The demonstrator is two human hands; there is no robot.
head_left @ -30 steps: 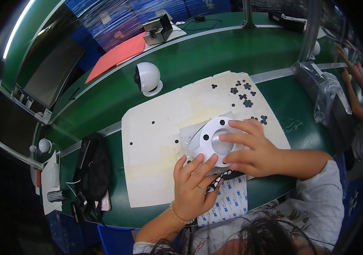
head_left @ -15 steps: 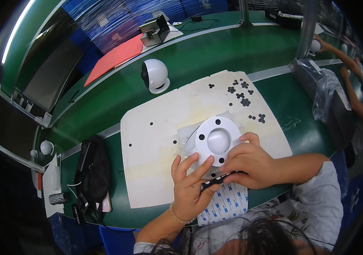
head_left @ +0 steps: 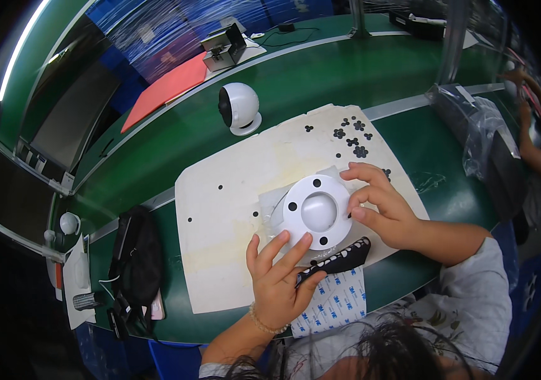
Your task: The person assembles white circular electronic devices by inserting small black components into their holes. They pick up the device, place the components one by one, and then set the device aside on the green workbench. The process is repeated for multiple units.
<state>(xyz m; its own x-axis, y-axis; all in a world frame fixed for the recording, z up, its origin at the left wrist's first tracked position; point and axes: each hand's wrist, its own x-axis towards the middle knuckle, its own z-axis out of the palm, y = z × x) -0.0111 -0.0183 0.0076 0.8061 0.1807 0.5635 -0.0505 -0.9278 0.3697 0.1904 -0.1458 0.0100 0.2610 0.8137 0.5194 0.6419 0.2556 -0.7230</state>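
A white ring-shaped base point(head_left: 296, 226) with a round, light dome in its middle lies on a clear plastic bag point(head_left: 270, 201). Several black round pads point(head_left: 292, 206) show on its face. My left hand point(head_left: 280, 282) rests two fingertips on the ring's near left edge, while its thumb pins a black strip with rows of pale round gaps point(head_left: 349, 254) against the fingers. At the ring's right edge my right hand point(head_left: 381, 206) has thumb and forefinger close together over a small black dot, apparently a pad, mostly hidden by the fingers. Its other fingers are spread.
A pale board point(head_left: 219, 253) lies under the work, with black pads point(head_left: 360, 152) scattered at its far right. Printed backing paper point(head_left: 334, 301) lies nearest me. Beyond stands a white ball-shaped camera point(head_left: 242, 107); a black bag point(head_left: 137, 253) is left. Another person's arm point(head_left: 530, 126) shows far right.
My right hand has moved from the black strip up to the ring's right edge. The strip's right end now shows, held by my left hand alone. The whole view has shifted slightly.
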